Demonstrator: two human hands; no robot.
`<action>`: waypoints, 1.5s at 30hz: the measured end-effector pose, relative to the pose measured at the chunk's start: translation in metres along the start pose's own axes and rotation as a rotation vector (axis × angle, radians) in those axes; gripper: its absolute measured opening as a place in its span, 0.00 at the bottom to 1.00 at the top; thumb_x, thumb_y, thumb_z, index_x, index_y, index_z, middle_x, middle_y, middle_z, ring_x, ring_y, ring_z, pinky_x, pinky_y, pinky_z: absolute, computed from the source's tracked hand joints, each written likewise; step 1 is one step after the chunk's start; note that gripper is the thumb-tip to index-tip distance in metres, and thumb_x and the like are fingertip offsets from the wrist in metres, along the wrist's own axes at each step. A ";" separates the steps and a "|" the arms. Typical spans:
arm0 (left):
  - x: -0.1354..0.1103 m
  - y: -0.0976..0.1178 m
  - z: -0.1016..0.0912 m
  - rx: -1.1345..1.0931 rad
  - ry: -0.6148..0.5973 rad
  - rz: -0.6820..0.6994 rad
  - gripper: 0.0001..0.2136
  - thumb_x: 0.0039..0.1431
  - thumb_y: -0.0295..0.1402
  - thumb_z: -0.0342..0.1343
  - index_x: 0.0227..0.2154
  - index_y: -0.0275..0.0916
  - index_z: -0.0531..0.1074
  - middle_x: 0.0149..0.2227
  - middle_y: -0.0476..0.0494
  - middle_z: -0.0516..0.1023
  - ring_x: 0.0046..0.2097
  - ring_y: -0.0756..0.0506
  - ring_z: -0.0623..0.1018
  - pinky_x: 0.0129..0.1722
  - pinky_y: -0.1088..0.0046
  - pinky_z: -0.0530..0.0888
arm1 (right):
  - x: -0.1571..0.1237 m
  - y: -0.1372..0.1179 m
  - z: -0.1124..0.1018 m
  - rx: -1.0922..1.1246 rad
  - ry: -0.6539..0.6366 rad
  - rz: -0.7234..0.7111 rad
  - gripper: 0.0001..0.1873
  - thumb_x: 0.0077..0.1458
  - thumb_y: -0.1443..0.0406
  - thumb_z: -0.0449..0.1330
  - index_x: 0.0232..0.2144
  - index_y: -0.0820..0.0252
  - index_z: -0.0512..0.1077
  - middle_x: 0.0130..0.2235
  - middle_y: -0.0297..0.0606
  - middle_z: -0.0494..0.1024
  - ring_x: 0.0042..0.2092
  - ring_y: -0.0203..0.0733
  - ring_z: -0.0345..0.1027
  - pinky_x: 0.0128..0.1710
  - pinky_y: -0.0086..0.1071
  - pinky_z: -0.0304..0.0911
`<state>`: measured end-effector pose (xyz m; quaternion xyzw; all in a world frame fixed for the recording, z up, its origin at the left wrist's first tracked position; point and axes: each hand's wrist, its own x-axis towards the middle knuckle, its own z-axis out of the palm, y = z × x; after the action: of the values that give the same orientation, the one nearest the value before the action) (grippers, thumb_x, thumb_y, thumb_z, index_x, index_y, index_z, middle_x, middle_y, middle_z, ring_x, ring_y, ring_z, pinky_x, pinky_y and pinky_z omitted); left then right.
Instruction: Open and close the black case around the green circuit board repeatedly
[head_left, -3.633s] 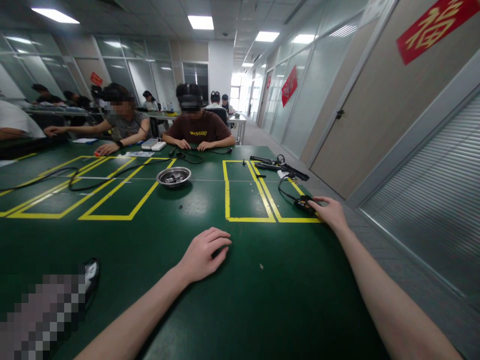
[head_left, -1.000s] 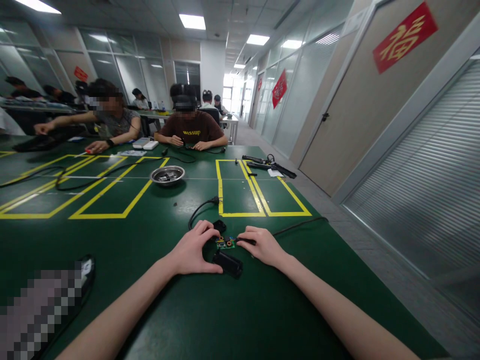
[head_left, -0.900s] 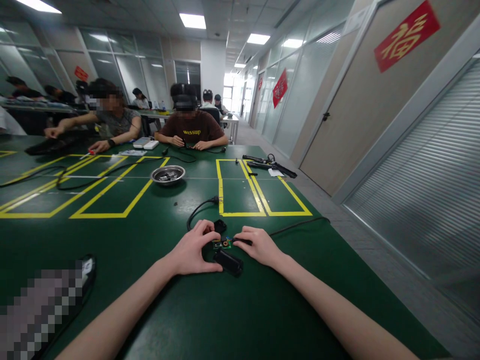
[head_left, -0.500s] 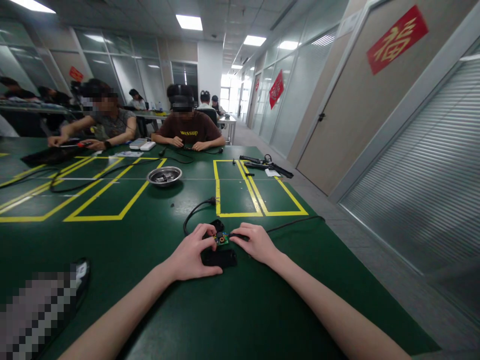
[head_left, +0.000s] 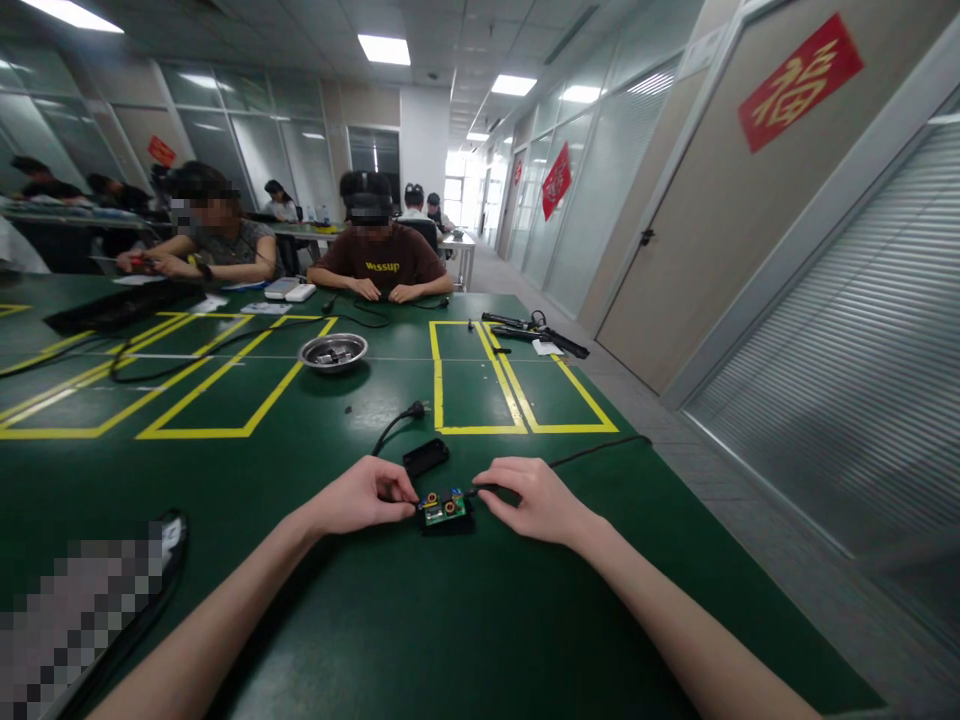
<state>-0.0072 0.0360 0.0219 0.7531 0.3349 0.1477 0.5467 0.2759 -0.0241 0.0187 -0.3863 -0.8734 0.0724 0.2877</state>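
Observation:
A small green circuit board (head_left: 442,507) sits in a black case half on the green table (head_left: 465,620). My left hand (head_left: 360,495) pinches the board's left end with closed fingers. My right hand (head_left: 532,497) is curled on its right end, where a black cable (head_left: 592,452) comes out. The other black case half (head_left: 425,456) lies just behind the board. A second black cable with a plug (head_left: 397,422) curves away toward the yellow tape lines.
A metal bowl (head_left: 332,351) with small parts stands further back. Black tools and cables (head_left: 532,332) lie at the far right edge. Two people sit across the table, working. A dark object (head_left: 169,540) lies at the near left. The table's right edge drops to a corridor.
My right hand brought the device from the far right edge to the table's middle. The black casing has come apart: one half lies behind, the board sits in the other between my hands.

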 end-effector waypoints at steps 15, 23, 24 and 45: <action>0.002 0.002 0.007 0.097 0.003 -0.068 0.11 0.52 0.39 0.64 0.27 0.35 0.74 0.25 0.50 0.77 0.27 0.50 0.74 0.27 0.76 0.68 | -0.002 0.003 -0.007 -0.023 -0.117 0.021 0.08 0.62 0.66 0.59 0.35 0.58 0.79 0.33 0.38 0.81 0.32 0.39 0.73 0.33 0.31 0.64; 0.001 0.005 0.003 0.238 0.033 0.057 0.08 0.53 0.37 0.61 0.26 0.36 0.76 0.29 0.49 0.77 0.31 0.50 0.73 0.31 0.76 0.69 | 0.000 0.003 -0.007 0.073 -0.195 0.081 0.11 0.59 0.68 0.61 0.24 0.59 0.73 0.26 0.33 0.75 0.26 0.35 0.65 0.29 0.28 0.57; 0.001 0.004 0.003 0.209 0.031 0.034 0.08 0.52 0.37 0.62 0.27 0.36 0.76 0.28 0.49 0.76 0.29 0.50 0.72 0.30 0.76 0.68 | 0.000 0.003 -0.006 0.078 -0.201 0.086 0.11 0.59 0.68 0.62 0.24 0.59 0.72 0.26 0.33 0.74 0.26 0.35 0.64 0.29 0.28 0.57; 0.014 -0.010 0.007 0.486 0.553 -0.029 0.17 0.61 0.46 0.52 0.33 0.37 0.78 0.31 0.45 0.78 0.34 0.43 0.76 0.35 0.69 0.71 | 0.000 0.022 0.011 -0.094 -0.014 0.209 0.21 0.70 0.62 0.51 0.27 0.59 0.76 0.35 0.40 0.78 0.38 0.41 0.71 0.41 0.35 0.64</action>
<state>0.0040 0.0424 0.0084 0.7877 0.5061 0.2540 0.2427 0.2836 -0.0077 0.0023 -0.4879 -0.8327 0.0637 0.2539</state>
